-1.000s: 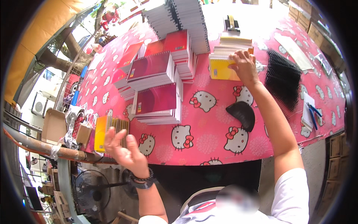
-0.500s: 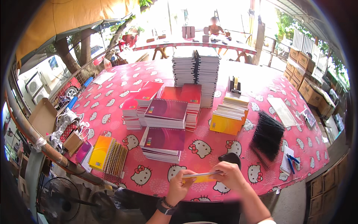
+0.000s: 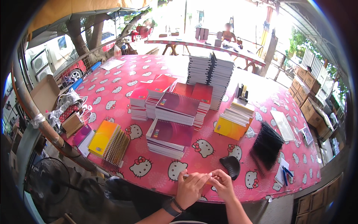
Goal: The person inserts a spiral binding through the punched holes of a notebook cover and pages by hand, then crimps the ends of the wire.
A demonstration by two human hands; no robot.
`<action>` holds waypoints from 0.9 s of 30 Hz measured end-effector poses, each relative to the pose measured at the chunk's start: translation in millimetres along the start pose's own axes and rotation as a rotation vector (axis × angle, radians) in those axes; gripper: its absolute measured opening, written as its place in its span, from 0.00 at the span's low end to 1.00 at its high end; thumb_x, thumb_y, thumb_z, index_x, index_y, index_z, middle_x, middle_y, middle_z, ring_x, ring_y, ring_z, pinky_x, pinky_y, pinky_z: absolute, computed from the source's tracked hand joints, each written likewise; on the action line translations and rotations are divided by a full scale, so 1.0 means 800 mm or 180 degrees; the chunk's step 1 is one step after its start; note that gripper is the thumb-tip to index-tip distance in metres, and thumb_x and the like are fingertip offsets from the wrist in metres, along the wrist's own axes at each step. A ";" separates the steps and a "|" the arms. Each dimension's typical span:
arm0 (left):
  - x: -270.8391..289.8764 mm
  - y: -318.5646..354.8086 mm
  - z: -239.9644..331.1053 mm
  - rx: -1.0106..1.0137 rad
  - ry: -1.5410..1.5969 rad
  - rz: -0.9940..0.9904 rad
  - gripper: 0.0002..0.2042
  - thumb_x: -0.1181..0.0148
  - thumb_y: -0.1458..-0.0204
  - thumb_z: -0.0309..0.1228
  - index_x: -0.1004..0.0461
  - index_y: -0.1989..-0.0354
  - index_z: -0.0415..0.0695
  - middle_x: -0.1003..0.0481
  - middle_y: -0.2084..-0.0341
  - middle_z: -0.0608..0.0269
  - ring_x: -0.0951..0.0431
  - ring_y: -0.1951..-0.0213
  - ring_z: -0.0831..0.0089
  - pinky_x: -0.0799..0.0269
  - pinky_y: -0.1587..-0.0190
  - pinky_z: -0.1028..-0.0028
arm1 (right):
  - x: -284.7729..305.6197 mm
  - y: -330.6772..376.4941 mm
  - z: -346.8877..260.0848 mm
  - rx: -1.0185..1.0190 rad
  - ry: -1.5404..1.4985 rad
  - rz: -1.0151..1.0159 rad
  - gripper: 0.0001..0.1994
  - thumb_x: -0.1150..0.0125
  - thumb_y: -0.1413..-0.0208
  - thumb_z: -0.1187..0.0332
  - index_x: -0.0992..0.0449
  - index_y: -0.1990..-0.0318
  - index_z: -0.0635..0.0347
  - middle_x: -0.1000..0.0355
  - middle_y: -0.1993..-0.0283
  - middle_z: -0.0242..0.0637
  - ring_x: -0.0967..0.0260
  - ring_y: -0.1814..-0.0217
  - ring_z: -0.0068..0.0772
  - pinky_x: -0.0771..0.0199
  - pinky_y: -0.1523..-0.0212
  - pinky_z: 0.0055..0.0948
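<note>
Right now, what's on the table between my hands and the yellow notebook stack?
In the head view, a dark curved piece lies between your hands and the yellow notebook stack, on pink cloth.

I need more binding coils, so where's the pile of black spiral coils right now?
In the head view, the pile of black spiral coils lies on the table's right side, just right of the yellow-covered notebook stack.

The tablecloth [image 3: 123, 80] was pink with white cat faces wearing red bows. Spiral notebooks [image 3: 169, 136] had maroon covers, one stack [image 3: 230, 127] a yellow-orange cover, another [image 3: 104, 138] yellow. The binding coils [image 3: 266, 145] were black.
</note>
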State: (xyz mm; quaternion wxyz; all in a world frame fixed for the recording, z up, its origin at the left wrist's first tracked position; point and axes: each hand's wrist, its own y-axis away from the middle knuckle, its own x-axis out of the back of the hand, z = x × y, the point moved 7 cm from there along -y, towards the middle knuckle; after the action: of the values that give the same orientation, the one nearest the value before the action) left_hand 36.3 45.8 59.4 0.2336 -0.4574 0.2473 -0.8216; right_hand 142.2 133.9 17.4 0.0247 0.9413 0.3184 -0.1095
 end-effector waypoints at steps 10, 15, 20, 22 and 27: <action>-0.007 -0.017 0.010 0.0012 -0.0128 -0.0367 0.18 0.40 0.59 0.23 0.25 0.57 0.52 0.27 0.68 0.73 0.27 0.62 0.74 0.45 0.46 0.67 | 0.268 -0.013 -0.085 0.0509 0.5139 0.2027 0.15 0.34 0.53 0.65 0.26 0.58 0.58 0.34 0.52 0.38 0.38 0.48 0.43 0.35 0.52 0.41; -0.016 -0.019 0.009 -0.0019 -0.0185 -0.0535 0.16 0.43 0.55 0.26 0.26 0.55 0.52 0.29 0.69 0.70 0.29 0.62 0.73 0.42 0.52 0.67 | 0.238 -0.023 -0.077 0.0586 0.5445 0.1480 0.12 0.33 0.56 0.68 0.25 0.63 0.58 0.31 0.62 0.37 0.35 0.54 0.42 0.34 0.56 0.38; -0.008 -0.024 0.013 -0.0017 0.0038 -0.0372 0.17 0.38 0.57 0.24 0.25 0.56 0.53 0.29 0.68 0.71 0.30 0.63 0.71 0.44 0.56 0.67 | 0.241 -0.027 -0.073 0.0633 0.5490 0.1329 0.12 0.36 0.54 0.71 0.26 0.60 0.61 0.31 0.62 0.41 0.34 0.55 0.42 0.32 0.53 0.36; -0.004 -0.026 0.014 0.0013 0.0209 -0.0112 0.16 0.37 0.56 0.26 0.24 0.57 0.53 0.30 0.69 0.71 0.30 0.64 0.71 0.44 0.56 0.67 | 0.237 -0.027 -0.079 0.0758 0.5331 0.1428 0.14 0.37 0.53 0.72 0.27 0.57 0.62 0.31 0.61 0.43 0.35 0.55 0.44 0.32 0.52 0.37; -0.008 -0.028 0.018 -0.0002 0.0183 -0.0169 0.12 0.36 0.56 0.28 0.22 0.61 0.52 0.29 0.69 0.70 0.31 0.63 0.70 0.44 0.56 0.67 | 0.217 -0.012 -0.139 0.1501 0.4802 0.1533 0.15 0.42 0.52 0.79 0.29 0.54 0.67 0.35 0.65 0.45 0.35 0.61 0.42 0.33 0.60 0.35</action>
State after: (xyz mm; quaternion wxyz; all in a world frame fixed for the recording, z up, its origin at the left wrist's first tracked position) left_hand 48.3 64.1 75.3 0.2044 -0.4400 0.2419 -0.8403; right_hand 291.5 257.5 87.8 -0.3711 0.7849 0.0075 0.4961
